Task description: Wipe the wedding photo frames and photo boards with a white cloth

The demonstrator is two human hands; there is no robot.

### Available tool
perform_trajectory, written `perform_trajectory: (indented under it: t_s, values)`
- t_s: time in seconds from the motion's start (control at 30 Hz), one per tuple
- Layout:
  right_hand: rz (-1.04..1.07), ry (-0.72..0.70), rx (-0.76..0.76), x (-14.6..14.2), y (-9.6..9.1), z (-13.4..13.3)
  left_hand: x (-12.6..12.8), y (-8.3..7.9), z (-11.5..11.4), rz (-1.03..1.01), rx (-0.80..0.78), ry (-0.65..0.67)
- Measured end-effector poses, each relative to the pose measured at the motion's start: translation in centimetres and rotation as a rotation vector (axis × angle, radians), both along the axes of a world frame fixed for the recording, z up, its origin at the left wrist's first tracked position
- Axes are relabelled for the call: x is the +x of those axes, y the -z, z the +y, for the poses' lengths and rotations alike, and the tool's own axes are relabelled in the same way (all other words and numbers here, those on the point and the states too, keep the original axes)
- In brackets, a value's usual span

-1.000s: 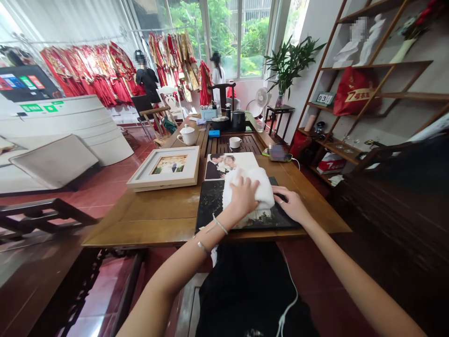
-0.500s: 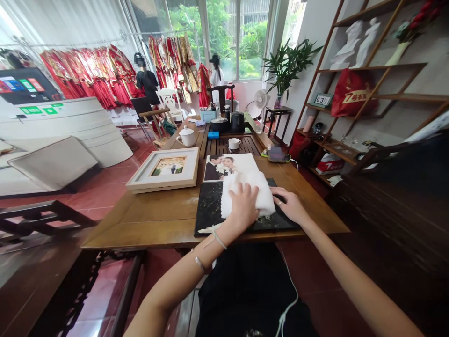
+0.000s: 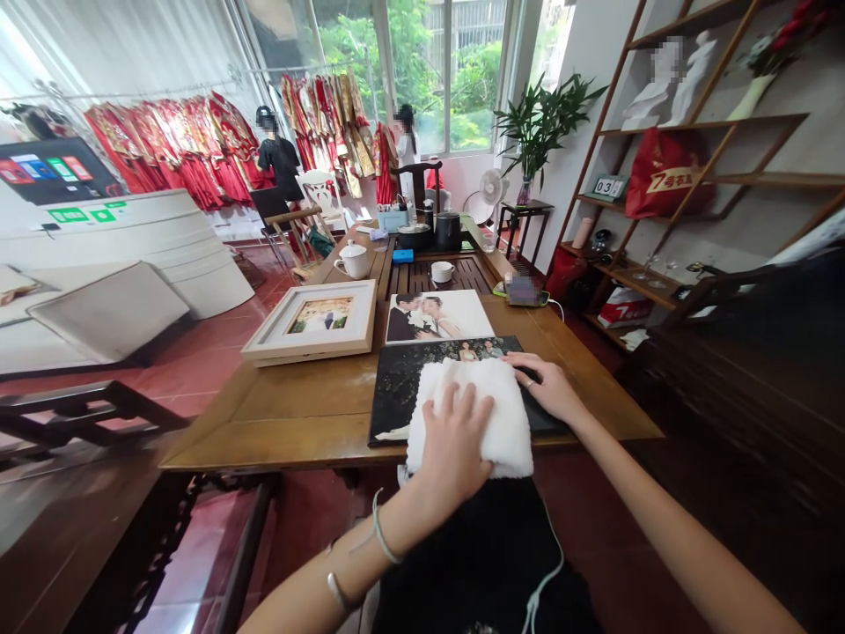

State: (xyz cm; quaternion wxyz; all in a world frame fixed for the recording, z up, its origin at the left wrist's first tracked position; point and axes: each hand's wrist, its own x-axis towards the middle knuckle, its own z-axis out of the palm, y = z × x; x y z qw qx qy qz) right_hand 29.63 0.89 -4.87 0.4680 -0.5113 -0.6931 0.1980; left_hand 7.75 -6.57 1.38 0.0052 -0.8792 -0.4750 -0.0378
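Observation:
A folded white towel (image 3: 508,414) lies over the near part of a dark photo panel (image 3: 400,379) on the table. My left hand (image 3: 455,440) rests on top of the towel with its fingers spread, pressing rather than wrapped round it. The towel hangs a little past the table's near edge. At the panel's right side, my right hand (image 3: 545,387) lies on its surface with fingers stretched out, the fingertips by the towel's upper right corner. Two small figures show in the panel's picture near its far edge. Behind it lies a lighter wedding photo panel (image 3: 455,321).
Left of the panels sits a white framed picture (image 3: 264,339) on the wooden table (image 3: 277,418). Farther back are a lidded white mug (image 3: 353,261), a white cup (image 3: 442,271), a dark kettle (image 3: 448,231) and a phone with a cable (image 3: 525,291). Two people stand by hanging red garments.
My left hand has drawn the towel toward me, from the panel's far edge to its near edge. More of both photos shows. My right hand has barely moved.

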Motion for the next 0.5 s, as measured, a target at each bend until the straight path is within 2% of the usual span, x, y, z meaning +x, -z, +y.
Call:
perform_trajectory:
  t_s: [0.17, 0.37, 0.5]
  values:
    - [-0.022, 0.002, -0.007, 0.0, 0.2, 0.0, -0.5, -0.5, 3.9, 0.001, 0.01, -0.054]
    - [-0.026, 0.004, -0.006, 0.1, 0.3, 0.1, -0.7, -0.3, 9.7, -0.039, 0.065, -0.081]
    - [-0.02, 0.004, -0.002, 0.0, 0.2, 0.0, -1.1, -0.1, 11.9, -0.091, 0.084, -0.11]
